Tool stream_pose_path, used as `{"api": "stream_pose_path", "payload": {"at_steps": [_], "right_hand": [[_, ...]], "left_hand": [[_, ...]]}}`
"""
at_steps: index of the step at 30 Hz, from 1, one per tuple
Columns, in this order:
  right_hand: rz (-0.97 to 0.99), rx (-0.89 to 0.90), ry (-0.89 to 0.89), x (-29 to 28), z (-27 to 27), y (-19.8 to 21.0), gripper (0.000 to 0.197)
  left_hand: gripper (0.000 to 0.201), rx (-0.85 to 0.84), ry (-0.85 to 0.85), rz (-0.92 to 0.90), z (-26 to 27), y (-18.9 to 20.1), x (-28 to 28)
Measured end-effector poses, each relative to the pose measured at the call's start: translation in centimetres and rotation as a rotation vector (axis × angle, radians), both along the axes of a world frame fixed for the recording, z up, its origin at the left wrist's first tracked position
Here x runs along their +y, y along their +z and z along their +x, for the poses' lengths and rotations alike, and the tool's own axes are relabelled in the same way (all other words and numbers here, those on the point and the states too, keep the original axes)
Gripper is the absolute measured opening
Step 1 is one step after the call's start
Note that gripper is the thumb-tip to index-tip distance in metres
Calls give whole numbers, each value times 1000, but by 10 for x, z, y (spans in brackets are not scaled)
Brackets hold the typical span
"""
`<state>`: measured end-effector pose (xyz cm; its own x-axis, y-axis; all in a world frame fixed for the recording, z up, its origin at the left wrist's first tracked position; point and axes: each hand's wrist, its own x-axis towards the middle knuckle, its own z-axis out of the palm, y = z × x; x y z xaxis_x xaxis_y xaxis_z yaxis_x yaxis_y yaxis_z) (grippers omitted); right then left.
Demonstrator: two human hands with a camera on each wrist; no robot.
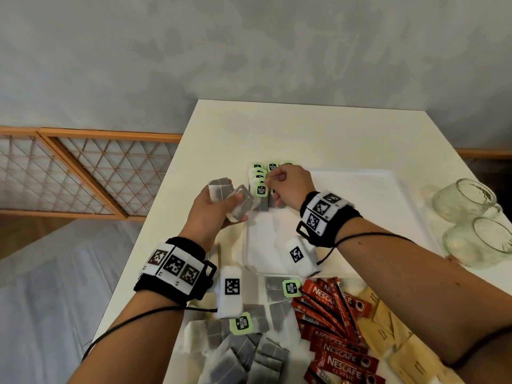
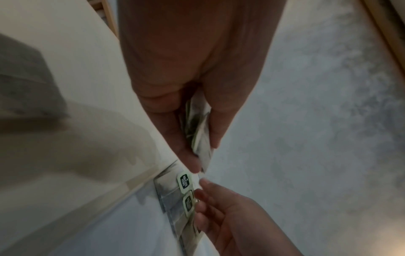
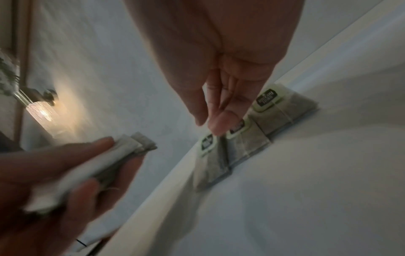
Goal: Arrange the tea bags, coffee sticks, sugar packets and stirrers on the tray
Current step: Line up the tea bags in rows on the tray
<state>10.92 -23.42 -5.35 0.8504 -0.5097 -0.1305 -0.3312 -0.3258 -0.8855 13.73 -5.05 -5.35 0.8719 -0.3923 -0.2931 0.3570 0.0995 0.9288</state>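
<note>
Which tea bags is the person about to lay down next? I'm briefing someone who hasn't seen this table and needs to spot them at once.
Start at the white tray in the middle of the table. Just off its far left corner the left hand hovers, gripping a small bundle of tea bags. Unlike the row lying on the tray or the loose pile at the near edge, these are up in the air.

The left hand (image 1: 213,214) is gripping tea bags (image 1: 230,198); at three o'clock, the right hand (image 1: 288,187) is pinching a tag (image 1: 273,169) over the tray (image 1: 360,189).

Two glass jars (image 1: 471,220) on white table (image 1: 304,134); lattice screen (image 1: 83,173) behind.
</note>
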Motion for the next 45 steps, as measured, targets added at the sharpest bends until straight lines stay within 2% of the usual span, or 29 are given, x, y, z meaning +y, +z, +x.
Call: {"api": "stream_pose_path", "payload": {"at_steps": [2,5,8,10,12,14,16,18,21,23,25,28,32,36,38,40,45], "right_hand": [[75,-59,16,2,-10,8,7],[279,-25,213,5,-29,15,21],[304,-1,337,4,-42,13,23],[323,-43,296,0,-49,12,19],[377,-90,236,-4,-56,13,24],[390,-144,179,-9,-63,16,27],[356,-221,108,-15,-68,19,20],[266,-284,29,-21,-70,19,18],[59,-301,-49,-21,-70,16,23],[-20,-345,-42,-13,-71,12,24],[-116,-416,-5,-6,-75,9,26],[-223,-465,92,-3,-84,6,27],[-100,-338,165,-11,-93,12,36],[232,-276,51,-14,-89,22,18],[174,-256,53,-13,-86,21,4],[94,-258,71,-12,-84,16,12],[156,-294,67,-10,-85,18,17]], "left_hand": [[34,9,-34,-32,-3,1,-2],[33,-8,-97,-39,-7,2,-9],[36,13,-146,-61,-12,5,-18],[29,31,-177,-58,-15,8,-22],[27,39,-167,-32,-16,9,-24],[22,50,-94,9,-13,8,-24],[11,82,-16,29,-10,6,-22],[5,121,-28,23,-11,7,-22],[11,169,-163,-27,-21,16,-31],[15,163,-198,-87,-27,21,-40],[16,128,-162,-118,-28,23,-45],[20,51,-91,-46,-25,21,-45],[33,-49,-111,66,-25,17,-39],[30,-128,-154,129,-30,17,-37],[28,-158,-162,141,-32,18,-39],[28,-161,-163,139,-33,19,-40],[26,-77,-134,87,-35,21,-40]]}}
